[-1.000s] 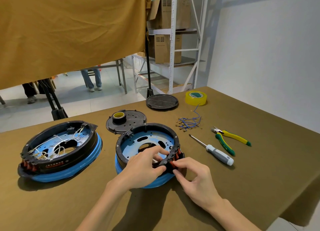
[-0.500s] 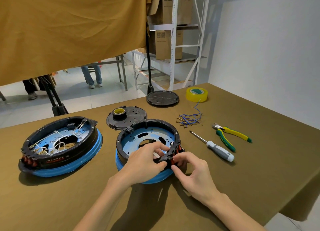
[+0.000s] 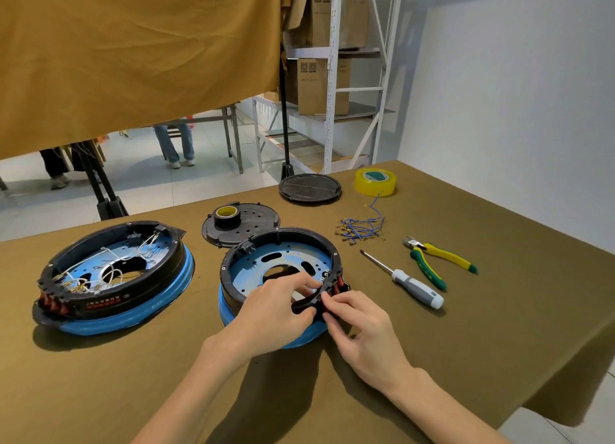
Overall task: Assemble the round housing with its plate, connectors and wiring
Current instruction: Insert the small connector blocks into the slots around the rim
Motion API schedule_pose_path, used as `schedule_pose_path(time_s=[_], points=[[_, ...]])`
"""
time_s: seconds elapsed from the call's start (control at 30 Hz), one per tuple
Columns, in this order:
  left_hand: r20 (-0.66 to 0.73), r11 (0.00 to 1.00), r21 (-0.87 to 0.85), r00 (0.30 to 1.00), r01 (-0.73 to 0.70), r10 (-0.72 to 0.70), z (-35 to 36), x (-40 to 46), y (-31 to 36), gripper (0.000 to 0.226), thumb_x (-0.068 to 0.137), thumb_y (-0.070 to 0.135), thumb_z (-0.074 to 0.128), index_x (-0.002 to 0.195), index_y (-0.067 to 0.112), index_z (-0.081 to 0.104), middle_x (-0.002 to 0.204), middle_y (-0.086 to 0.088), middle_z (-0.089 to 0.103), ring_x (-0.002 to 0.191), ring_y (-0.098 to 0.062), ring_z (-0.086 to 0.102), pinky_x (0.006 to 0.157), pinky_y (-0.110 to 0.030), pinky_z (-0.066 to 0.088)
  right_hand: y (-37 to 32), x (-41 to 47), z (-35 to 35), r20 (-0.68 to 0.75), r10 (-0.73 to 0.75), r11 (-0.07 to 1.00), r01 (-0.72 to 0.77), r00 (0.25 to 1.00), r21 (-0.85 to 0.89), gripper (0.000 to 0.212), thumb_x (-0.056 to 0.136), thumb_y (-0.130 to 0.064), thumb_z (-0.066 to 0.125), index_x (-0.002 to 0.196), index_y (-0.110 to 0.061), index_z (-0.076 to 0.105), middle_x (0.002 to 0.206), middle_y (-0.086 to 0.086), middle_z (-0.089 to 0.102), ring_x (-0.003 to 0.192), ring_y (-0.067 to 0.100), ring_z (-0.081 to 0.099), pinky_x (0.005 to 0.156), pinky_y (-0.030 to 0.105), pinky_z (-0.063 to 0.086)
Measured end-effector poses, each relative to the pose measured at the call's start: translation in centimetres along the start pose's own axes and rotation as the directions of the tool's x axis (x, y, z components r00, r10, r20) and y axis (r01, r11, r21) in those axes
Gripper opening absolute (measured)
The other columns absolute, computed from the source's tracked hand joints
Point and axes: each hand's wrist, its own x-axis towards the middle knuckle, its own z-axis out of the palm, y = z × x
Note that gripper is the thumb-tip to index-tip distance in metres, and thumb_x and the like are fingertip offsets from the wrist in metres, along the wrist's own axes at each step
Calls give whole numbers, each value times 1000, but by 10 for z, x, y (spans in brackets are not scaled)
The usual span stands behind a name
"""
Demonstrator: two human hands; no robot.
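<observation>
In the head view, the left hand (image 3: 276,310) still grips the near rim of the round housing (image 3: 283,277) on the table (image 3: 499,327). Beside it the right hand (image 3: 362,327) has shifted closer, pinching a red connector (image 3: 339,285) at the rim's outside, likely seating it.

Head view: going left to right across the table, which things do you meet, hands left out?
Wired housing → black lid with tape roll → housing being worked on → blue wires → screwdriver → pliers.
</observation>
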Motion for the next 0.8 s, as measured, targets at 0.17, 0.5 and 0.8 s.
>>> schedule_pose_path(time_s=[0.17,0.5,0.8], points=[[-33,999,21,999,-37,38,2,1,-5,40,93,36,66,133,42,61,115,26,60,90,2,57,83,-19,49,-2,-1,1,49,-4,998,7,999,-66,39,94,-12,70,132,-17,69,115,-3,69,106,5,61,92,20,54],[-82,999,-20,996,-45,43,5,5,-5,35,92,38,70,127,42,71,106,26,60,82,3,56,70,-19,45,-12,5,-6,155,-4,980,35,988,-196,38,98,-13,67,136,-13,66,113,1,66,102,11,60,85,19,53],[-157,1000,1,987,-26,26,4,3,-6,31,92,50,69,122,47,72,95,24,63,80,1,56,63,-19,39,-3,12,-19,277,38,991,0,960,-137,46,101,-22,63,145,-29,57,125,-11,60,114,1,49,94,18,48]])
